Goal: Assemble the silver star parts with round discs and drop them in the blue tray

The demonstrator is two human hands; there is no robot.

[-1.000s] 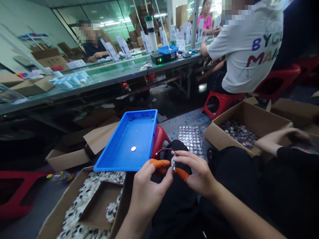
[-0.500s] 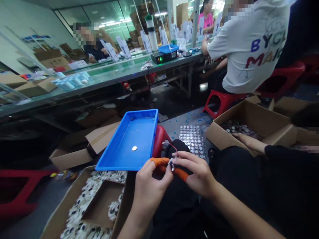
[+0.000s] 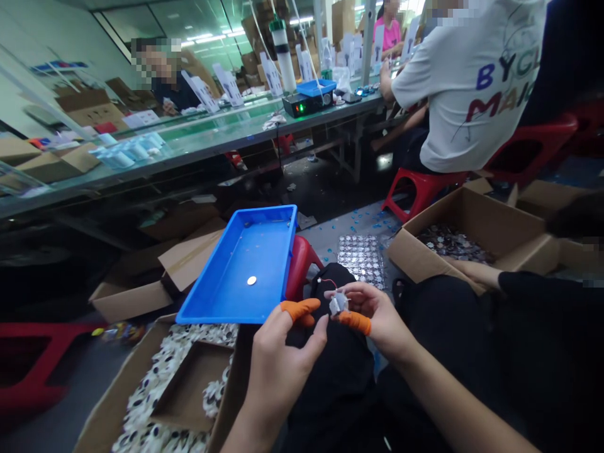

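Observation:
Between the thumb and fingers of my right hand (image 3: 372, 314) is a small whitish-grey part with a thin red wire (image 3: 338, 304). An orange cover sits on its thumb. My left hand (image 3: 287, 346) is just to the left of the part, its orange-covered finger and bare thumb apart with nothing between them. Ahead and to the left, a blue tray (image 3: 226, 277) rests on a red stool (image 3: 302, 264). One small round pale disc (image 3: 251, 280) lies in the tray. Both hands are above my dark-clothed knees.
A carton (image 3: 117, 390) of white parts with dark round openings stands at lower left, a smaller cardboard tray (image 3: 186, 384) inside. A sheet of round parts (image 3: 361, 257) lies on the floor. At right, a person's hand reaches into another carton (image 3: 509, 217). A long workbench (image 3: 198, 151) runs behind.
My left fingers have come off the small part and spread apart. My right hand now holds it alone, turned so a broad pale face shows.

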